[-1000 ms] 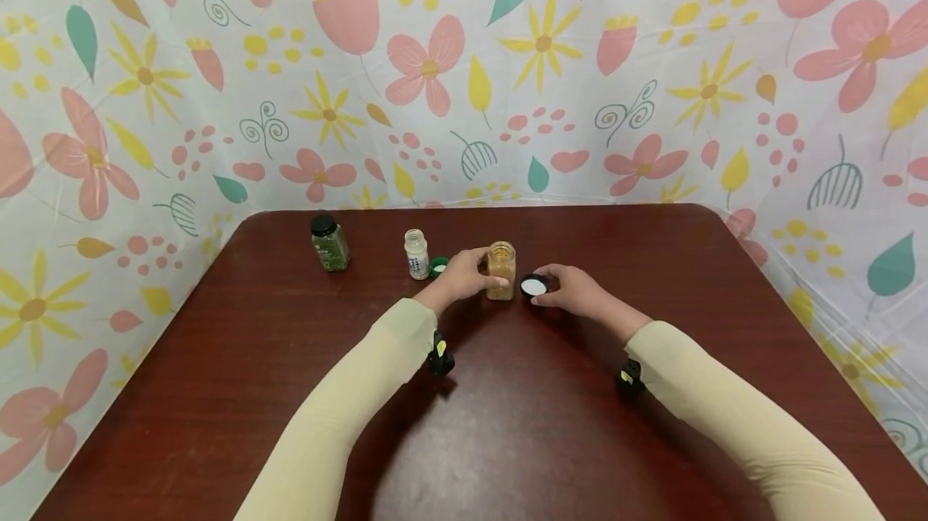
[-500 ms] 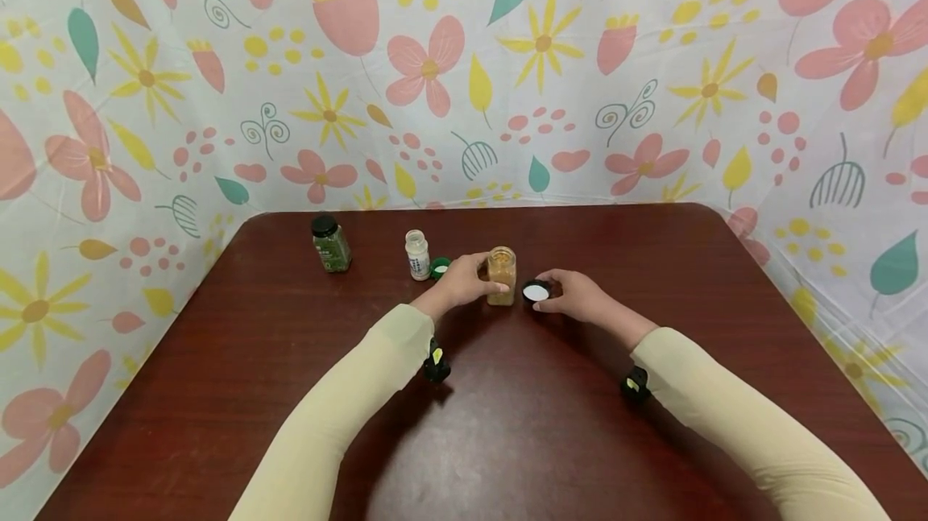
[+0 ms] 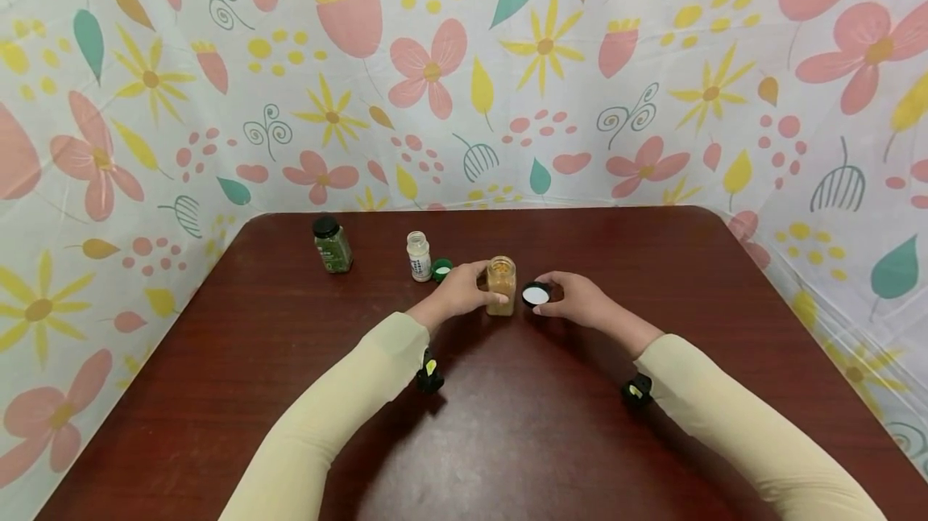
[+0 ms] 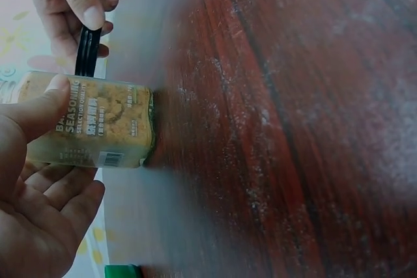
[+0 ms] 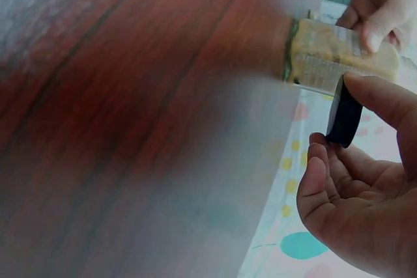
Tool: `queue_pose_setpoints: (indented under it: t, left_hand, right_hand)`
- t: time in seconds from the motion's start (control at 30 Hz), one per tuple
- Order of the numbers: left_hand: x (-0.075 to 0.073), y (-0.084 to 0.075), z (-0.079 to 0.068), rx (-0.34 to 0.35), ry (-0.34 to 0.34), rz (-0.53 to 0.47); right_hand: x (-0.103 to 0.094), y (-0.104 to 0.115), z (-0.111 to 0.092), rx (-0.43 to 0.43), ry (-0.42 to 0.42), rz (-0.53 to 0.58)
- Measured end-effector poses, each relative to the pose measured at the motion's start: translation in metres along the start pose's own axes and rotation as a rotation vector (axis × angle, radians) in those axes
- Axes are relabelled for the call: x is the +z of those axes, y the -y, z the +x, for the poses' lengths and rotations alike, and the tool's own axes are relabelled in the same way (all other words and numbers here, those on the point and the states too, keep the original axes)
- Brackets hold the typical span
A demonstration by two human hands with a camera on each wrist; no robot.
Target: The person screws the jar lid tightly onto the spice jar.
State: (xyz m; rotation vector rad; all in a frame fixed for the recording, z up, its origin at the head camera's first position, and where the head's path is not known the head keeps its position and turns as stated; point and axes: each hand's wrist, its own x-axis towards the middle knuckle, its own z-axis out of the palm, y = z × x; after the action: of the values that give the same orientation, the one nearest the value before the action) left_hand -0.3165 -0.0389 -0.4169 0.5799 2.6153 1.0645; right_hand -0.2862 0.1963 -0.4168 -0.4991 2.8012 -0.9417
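Observation:
My left hand [image 3: 462, 291] grips an uncapped clear seasoning jar [image 3: 502, 289] of yellow-brown powder, thumb on the near side and fingers behind. In the left wrist view, printed lettering and a barcode show on the seasoning jar [image 4: 107, 118], and its base is close to the tabletop. Just to its right, my right hand [image 3: 577, 299] pinches a black lid [image 3: 536, 295] by its edge, the white inner face turned up. The right wrist view has the black lid [image 5: 344, 115] between thumb and fingertips, overlapping the jar's lower side.
A small uncapped white-labelled bottle [image 3: 419, 258] stands left of the jar, with a green cap [image 3: 441, 270] lying beside it. Farther left is a green-filled jar [image 3: 333, 252] with its black lid on. All are on a dark red wooden table [image 3: 464, 440] before a floral cloth.
The left hand has drawn the seasoning jar slightly toward the person. The right hand with the black lid has shifted a little nearer too. The other containers stay put.

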Motion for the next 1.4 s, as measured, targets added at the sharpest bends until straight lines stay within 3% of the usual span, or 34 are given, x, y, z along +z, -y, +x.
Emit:
queue_pose_setpoints:
  t: [0.33, 1.4]
  left_hand:
    - [-0.001, -0.005, -0.011, 0.021, 0.005, 0.033]
    - [0.005, -0.004, -0.036, 0.029, 0.01, 0.04]
  right_hand:
    - [-0.007, 0.008, -0.008, 0.011, -0.008, 0.013]
    - [-0.015, 0.037, -0.031, -0.094, -0.044, 0.011]
